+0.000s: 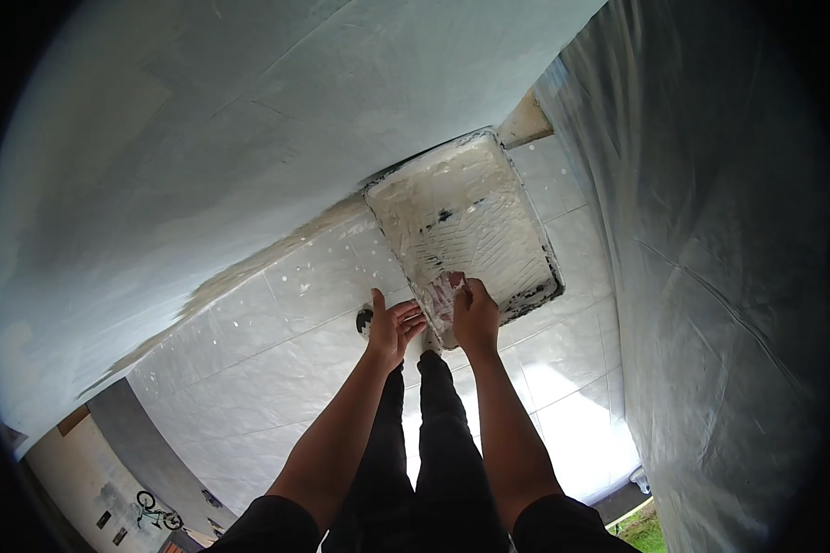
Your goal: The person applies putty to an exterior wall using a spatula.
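One small paint-smeared scrap (441,293), at mid-frame over the near end of the paint tray (489,212), is pinched by the right hand (475,318), with the left hand (392,327) spread beside it; it is judged light, soft and slippery, best gripped at its edge.

The tray (555,267) lies on the floor (277,323), its far end against the wall (203,111). A sheet (710,230) hangs to the right of the tray, and a board (526,120) sits behind the tray's far right corner. Over the tray's near end is a scrap (443,293), held in the right grip (475,318), with the left grip (392,327) just beside it on the left. The legs (433,442) stand before the tray, under both grips.
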Demonstrator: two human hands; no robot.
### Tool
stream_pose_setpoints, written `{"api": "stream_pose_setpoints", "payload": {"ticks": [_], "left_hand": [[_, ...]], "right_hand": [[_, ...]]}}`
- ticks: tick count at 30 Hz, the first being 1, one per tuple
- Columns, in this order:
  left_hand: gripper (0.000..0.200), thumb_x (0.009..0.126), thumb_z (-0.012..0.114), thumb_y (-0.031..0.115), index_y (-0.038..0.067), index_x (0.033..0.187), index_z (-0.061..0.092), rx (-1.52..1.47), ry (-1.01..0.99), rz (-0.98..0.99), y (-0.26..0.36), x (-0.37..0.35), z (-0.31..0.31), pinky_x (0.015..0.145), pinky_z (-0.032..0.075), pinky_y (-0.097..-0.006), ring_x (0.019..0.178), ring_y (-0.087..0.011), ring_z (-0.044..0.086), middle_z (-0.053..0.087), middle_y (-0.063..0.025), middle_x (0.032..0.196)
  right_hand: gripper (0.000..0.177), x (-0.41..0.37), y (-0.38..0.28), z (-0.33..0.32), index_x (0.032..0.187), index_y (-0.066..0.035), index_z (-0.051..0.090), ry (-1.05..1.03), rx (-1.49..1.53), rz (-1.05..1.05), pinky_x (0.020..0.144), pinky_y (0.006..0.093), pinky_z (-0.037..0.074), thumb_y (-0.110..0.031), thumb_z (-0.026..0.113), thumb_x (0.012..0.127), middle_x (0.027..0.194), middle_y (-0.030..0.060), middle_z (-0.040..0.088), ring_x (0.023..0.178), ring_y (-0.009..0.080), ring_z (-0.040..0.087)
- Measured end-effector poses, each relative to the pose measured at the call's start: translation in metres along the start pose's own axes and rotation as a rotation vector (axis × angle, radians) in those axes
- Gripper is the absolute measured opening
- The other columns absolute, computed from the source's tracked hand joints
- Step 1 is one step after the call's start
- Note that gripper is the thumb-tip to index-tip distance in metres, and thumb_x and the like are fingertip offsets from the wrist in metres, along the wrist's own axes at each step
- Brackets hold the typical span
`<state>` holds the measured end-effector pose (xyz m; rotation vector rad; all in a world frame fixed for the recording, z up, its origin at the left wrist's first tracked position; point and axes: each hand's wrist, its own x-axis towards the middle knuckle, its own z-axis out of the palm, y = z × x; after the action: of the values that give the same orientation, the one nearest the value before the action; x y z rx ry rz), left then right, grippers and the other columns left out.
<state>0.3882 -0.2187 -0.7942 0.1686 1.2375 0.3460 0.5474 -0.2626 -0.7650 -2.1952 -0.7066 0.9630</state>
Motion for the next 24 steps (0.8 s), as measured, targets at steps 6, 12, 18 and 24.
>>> {"api": "stream_pose_setpoints", "payload": {"ticks": [6, 12, 18, 24], "left_hand": [[0.110, 0.091, 0.015, 0.082, -0.014, 0.135, 0.045, -0.004, -0.008, -0.003, -0.003, 0.002, -0.002, 0.111, 0.039, -0.0452, 0.122, -0.0327, 0.053, 0.053, -0.0244, 0.132], [0.110, 0.091, 0.015, 0.082, -0.014, 0.134, 0.046, 0.015, 0.004, 0.000, 0.000, 0.000, 0.002, 0.111, 0.039, -0.0450, 0.121, -0.0335, 0.053, 0.053, -0.0250, 0.132], [0.113, 0.089, 0.015, 0.084, -0.014, 0.134, 0.047, 0.094, 0.025, 0.016, 0.007, -0.002, 0.006, 0.111, 0.037, -0.0441, 0.122, -0.0336, 0.055, 0.055, -0.0255, 0.132], [0.113, 0.088, 0.014, 0.085, -0.012, 0.134, 0.049, 0.158, 0.059, 0.050, 0.012, 0.002, 0.003, 0.110, 0.037, -0.0425, 0.122, -0.0335, 0.055, 0.057, -0.0244, 0.132]], "right_hand": [[0.022, 0.005, 0.001, 0.009, 0.108, -0.001, 0.063, 0.017, -0.025, -0.068, 0.076, 0.0452, 0.052, -0.015, 0.055, 0.094, 0.092, 0.0226, 0.070, 0.088, 0.0417, 0.068], [0.021, 0.014, 0.009, 0.009, 0.105, 0.001, 0.064, -0.014, 0.026, -0.031, 0.073, 0.0420, 0.052, -0.016, 0.057, 0.093, 0.087, 0.0200, 0.069, 0.081, 0.0356, 0.069], [0.020, 0.025, 0.021, -0.007, 0.100, 0.001, 0.065, -0.054, 0.116, 0.097, 0.069, 0.0393, 0.050, -0.017, 0.058, 0.093, 0.079, 0.0163, 0.068, 0.072, 0.0292, 0.066], [0.019, 0.025, 0.010, 0.005, 0.099, 0.000, 0.065, 0.010, 0.024, -0.008, 0.071, 0.0413, 0.050, -0.016, 0.059, 0.092, 0.083, 0.0179, 0.068, 0.077, 0.0337, 0.067]]}}
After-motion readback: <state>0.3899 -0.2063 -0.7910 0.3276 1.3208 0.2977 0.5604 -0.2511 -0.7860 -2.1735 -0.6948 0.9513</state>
